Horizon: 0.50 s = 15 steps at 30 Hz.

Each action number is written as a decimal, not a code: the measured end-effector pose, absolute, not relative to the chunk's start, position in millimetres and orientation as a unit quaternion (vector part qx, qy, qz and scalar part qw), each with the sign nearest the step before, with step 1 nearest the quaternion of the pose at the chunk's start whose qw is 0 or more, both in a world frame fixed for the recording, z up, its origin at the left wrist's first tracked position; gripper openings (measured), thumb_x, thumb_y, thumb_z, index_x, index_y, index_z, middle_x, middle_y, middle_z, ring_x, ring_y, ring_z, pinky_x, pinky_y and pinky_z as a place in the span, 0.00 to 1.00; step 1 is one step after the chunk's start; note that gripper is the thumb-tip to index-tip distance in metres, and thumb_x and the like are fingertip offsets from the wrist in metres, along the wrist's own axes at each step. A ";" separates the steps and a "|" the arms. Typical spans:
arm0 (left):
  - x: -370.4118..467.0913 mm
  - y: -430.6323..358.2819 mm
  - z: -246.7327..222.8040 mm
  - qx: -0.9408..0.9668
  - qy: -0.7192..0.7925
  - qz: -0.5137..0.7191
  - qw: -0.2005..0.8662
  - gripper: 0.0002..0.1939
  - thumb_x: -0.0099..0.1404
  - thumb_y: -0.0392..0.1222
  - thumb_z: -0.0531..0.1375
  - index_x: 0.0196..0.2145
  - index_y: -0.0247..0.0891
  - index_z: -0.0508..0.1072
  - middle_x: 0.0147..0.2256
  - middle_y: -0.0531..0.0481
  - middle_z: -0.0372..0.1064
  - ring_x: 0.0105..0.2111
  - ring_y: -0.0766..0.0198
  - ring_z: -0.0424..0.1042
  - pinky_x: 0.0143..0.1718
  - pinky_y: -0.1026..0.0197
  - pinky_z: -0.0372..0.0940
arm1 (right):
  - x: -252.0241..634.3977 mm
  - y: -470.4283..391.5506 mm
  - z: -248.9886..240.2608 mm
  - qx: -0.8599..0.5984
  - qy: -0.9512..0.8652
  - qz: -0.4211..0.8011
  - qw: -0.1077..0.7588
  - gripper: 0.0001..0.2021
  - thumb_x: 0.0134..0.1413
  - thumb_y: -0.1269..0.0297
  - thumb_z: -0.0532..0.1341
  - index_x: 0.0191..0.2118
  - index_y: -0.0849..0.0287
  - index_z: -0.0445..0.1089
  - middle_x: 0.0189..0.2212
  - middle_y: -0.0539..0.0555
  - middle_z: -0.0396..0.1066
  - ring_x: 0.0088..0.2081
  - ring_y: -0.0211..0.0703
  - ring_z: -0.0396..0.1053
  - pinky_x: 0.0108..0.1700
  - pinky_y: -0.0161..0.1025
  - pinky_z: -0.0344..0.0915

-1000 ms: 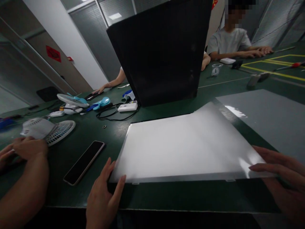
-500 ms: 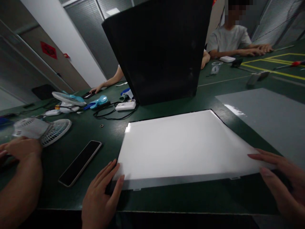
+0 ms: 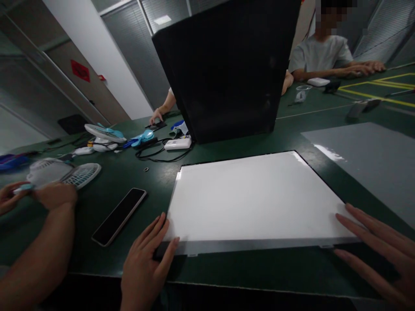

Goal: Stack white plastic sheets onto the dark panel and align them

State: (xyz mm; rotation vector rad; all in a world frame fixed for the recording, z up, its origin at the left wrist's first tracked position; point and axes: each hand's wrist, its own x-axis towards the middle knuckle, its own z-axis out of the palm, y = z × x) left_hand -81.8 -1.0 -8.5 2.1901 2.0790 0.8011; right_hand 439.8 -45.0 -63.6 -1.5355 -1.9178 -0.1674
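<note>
Sheet [image 3: 253,198] lies flatter now; left hand [image 3: 144,263], right hand [image 3: 400,262] spread at near corners.

In front of you, a white sheet [image 3: 253,198] lies flat on the green table [image 3: 243,270], with its long sides near and far. It looks smooth and bright. A thin black edge [image 3: 240,159] shows along its far and right sides. Along the near side runs a grey strip [image 3: 256,245], with two little tabs [image 3: 192,255] poking out toward you.

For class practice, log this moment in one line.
left fingers: at white panel, left edge; right fingers: at right edge; phone: on table
</note>
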 end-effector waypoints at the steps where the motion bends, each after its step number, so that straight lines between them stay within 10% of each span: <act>1: -82.6 -1.3 -8.7 0.706 0.662 0.252 0.005 0.31 0.68 0.66 0.59 0.61 0.49 0.77 0.65 0.48 0.70 0.66 0.43 0.68 0.69 0.36 0.62 | 431.5 -44.5 -62.2 -0.588 -0.737 -0.060 0.329 0.32 0.67 0.31 0.51 0.70 0.36 0.63 0.60 0.42 0.63 0.61 0.67 0.62 0.57 0.65 0.76; 15: -82.5 1.6 -3.1 0.760 0.623 0.178 -0.043 0.39 0.70 0.67 0.58 0.71 0.45 0.64 0.70 0.46 0.63 0.69 0.42 0.64 0.66 0.35 0.63 | 398.1 -39.8 -58.0 -0.583 -0.756 -0.072 0.289 0.30 0.68 0.32 0.55 0.69 0.35 0.65 0.61 0.39 0.62 0.66 0.64 0.55 0.59 0.62 0.75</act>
